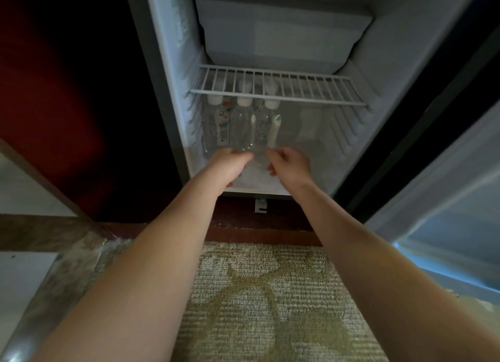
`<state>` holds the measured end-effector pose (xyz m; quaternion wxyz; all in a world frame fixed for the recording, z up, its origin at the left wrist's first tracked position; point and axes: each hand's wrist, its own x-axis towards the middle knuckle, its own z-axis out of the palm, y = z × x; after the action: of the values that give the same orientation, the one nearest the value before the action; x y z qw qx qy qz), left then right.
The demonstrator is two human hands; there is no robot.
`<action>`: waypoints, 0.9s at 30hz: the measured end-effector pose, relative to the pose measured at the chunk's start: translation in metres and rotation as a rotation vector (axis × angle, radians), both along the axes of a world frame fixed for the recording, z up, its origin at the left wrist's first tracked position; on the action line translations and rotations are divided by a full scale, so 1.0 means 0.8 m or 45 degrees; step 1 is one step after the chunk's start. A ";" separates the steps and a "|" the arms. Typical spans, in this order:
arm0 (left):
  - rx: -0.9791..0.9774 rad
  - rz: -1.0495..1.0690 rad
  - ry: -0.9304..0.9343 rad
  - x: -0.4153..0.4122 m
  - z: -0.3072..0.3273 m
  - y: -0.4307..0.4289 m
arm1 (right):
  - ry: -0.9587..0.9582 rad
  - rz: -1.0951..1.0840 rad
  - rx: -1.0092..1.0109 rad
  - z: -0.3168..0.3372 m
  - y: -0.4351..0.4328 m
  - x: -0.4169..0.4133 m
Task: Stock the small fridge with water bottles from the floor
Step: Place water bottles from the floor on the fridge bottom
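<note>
The small white fridge [173, 64] stands open, its door [443, 199] swung out to the right. High in the back sits a closed white freezer box [281, 34], and below it a white wire shelf [276, 87] spans the cavity with nothing visible on top of it. Under the shelf, on the fridge's white floor, three clear plastic water bottles with white caps stand upright in a tight row at the left: the left bottle [219, 118] with a printed label, the middle bottle [243, 123] and the right bottle [269, 123], each just beside its neighbour. More white caps show dimly through the wire behind them, so a second row seems to stand further back; how many is hard to tell. The right half of the lower compartment holds only a faint pale shape, too blurred to name.

Both bare arms reach in from below. The left hand [230, 167] is curled at the base of the middle bottle, fingers touching its bottom; whether it truly grips it cannot be told. The right hand [290, 165] is loosely curled just in front of the right bottle's base, fingertips near or touching it, contact unclear. Below the fridge lies a beige patterned woven rug [265, 302].
</note>
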<state>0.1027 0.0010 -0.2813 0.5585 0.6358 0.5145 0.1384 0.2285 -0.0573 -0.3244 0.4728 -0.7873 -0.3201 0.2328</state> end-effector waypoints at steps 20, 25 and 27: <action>0.253 -0.130 0.031 -0.080 0.174 -0.204 | 0.096 -0.123 0.179 0.192 -0.227 -0.099; 0.320 -0.159 0.005 -0.086 0.203 -0.263 | 0.024 -0.155 0.228 0.230 -0.282 -0.112; 0.350 -0.193 -0.015 -0.084 0.211 -0.289 | 0.003 -0.184 0.241 0.240 -0.307 -0.113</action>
<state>0.0358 -0.2300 -0.1124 0.4780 0.7425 0.4379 0.1688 0.1379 -0.3033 -0.1327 0.5609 -0.7599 -0.2826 0.1679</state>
